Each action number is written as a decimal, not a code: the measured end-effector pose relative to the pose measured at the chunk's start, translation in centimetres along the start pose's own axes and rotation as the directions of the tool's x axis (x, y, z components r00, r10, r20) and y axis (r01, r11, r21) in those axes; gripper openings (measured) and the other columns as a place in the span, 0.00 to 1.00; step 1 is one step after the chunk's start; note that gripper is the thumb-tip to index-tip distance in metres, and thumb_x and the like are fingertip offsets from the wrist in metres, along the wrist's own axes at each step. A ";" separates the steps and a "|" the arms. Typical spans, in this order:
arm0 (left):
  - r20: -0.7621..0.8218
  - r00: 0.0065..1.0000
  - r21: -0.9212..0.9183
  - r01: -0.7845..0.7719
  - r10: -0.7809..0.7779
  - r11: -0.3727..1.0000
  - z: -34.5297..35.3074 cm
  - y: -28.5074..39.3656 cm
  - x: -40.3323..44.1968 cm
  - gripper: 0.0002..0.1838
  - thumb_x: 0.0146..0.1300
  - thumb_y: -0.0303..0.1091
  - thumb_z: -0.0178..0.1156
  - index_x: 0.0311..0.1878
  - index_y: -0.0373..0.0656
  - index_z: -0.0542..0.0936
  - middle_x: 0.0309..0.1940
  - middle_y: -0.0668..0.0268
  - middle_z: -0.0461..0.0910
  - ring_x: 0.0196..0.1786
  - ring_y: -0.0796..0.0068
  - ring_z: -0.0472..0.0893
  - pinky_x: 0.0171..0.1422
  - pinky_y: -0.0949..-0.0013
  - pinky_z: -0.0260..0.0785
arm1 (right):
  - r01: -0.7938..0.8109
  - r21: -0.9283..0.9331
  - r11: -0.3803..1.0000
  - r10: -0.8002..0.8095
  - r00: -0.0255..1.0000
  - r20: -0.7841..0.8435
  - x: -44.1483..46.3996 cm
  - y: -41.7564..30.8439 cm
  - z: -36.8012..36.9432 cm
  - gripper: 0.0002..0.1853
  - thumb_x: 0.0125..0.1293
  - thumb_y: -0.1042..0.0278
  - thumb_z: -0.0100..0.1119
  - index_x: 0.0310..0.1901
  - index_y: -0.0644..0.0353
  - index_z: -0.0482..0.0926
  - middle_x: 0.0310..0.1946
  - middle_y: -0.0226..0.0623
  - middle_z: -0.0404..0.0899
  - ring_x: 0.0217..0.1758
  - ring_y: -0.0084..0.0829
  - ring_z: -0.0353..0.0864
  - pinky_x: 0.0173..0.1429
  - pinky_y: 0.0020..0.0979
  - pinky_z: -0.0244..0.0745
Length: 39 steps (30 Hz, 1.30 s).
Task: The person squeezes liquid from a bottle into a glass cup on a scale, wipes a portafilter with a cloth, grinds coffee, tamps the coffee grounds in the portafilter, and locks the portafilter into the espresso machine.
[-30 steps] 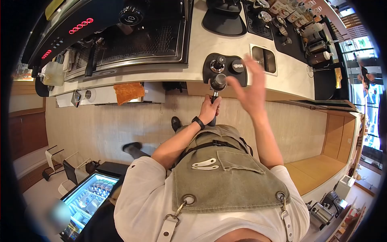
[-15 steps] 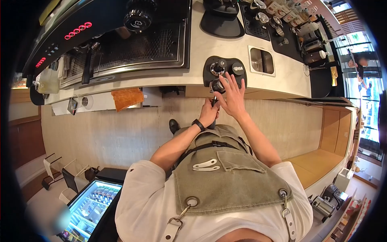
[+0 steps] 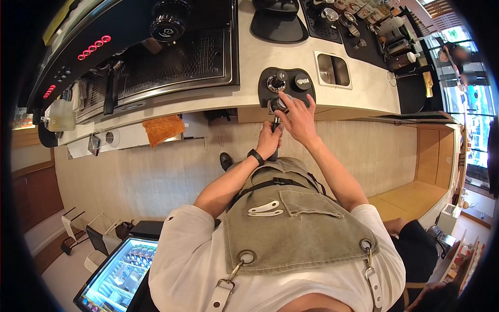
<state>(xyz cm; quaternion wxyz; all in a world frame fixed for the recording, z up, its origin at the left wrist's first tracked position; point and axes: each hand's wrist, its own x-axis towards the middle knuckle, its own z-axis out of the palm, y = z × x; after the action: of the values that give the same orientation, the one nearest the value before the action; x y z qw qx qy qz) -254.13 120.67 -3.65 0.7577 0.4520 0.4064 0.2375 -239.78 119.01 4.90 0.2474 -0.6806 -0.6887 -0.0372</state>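
My left hand (image 3: 270, 141) is closed around the black handle of a portafilter (image 3: 275, 122), which points toward my apron. The portafilter's round metal basket (image 3: 278, 105) is at the front edge of a black tamping mat (image 3: 264, 93). Over the basket is my right hand (image 3: 299, 122), with thumb and index finger at opposite sides of it and the other fingers spread. Those fingers partly cover the basket, so its contents cannot be made out. Behind it on the mat stand a black-knobbed tamper (image 3: 278, 79) and a round black tool marked WEGA (image 3: 302, 80).
An espresso machine (image 3: 182, 62) with a second portafilter (image 3: 109, 93) fills the left counter. Right of the mat is a small steel sink insert (image 3: 332, 69). An orange cloth (image 3: 163, 130) hangs below the counter. Behind me, right, is a person in dark clothing (image 3: 416, 252).
My right hand's fingers have come down and curled in over the basket from a flatter, raised spread. My left hand keeps its hold. A dark-clothed person has appeared at lower right.
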 end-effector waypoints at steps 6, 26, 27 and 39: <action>0.005 1.000 0.037 0.010 -0.010 0.999 -0.1 0.3 -0.1 0.18 0.79 0.40 0.58 0.47 0.39 0.62 0.28 0.66 0.74 0.20 0.78 0.76 0.22 0.69 0.70 | -0.003 0.008 1.000 0.003 1.000 0.006 0.2 -0.1 -0.2 0.34 0.71 0.52 0.68 0.76 0.49 0.70 0.47 0.39 0.83 0.59 0.38 0.81 0.81 0.52 0.46; -0.022 1.000 -0.025 0.002 -0.002 1.000 0.1 -0.2 -0.2 0.21 0.77 0.43 0.63 0.47 0.39 0.62 0.28 0.66 0.75 0.19 0.79 0.74 0.21 0.70 0.68 | -0.306 0.360 0.881 0.340 0.940 -0.032 2.5 0.3 -4.7 0.35 0.70 0.54 0.70 0.75 0.55 0.70 0.56 0.39 0.85 0.58 0.36 0.82 0.77 0.44 0.58; -0.027 1.000 -0.029 0.015 -0.015 0.999 0.2 -0.2 -0.2 0.22 0.76 0.44 0.64 0.47 0.39 0.62 0.28 0.66 0.75 0.19 0.79 0.74 0.21 0.70 0.68 | -0.382 0.416 0.825 0.427 0.904 -0.016 2.8 0.6 -5.4 0.35 0.71 0.54 0.70 0.75 0.56 0.70 0.54 0.39 0.85 0.57 0.36 0.82 0.76 0.43 0.61; 0.011 1.000 -0.014 0.002 -0.002 1.000 0.0 0.0 -0.4 0.20 0.77 0.48 0.63 0.45 0.43 0.65 0.30 0.69 0.73 0.22 0.82 0.74 0.24 0.74 0.69 | -0.128 0.549 0.826 0.423 0.783 -0.455 9.7 11.7 -18.4 0.33 0.73 0.59 0.70 0.74 0.61 0.69 0.49 0.41 0.87 0.51 0.28 0.84 0.59 0.31 0.77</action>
<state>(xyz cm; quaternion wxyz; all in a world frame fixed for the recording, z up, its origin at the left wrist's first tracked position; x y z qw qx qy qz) -254.37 120.42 -3.51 0.7633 0.4477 0.4009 0.2371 -222.75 121.60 21.47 0.6043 -0.6499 -0.4606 -0.0208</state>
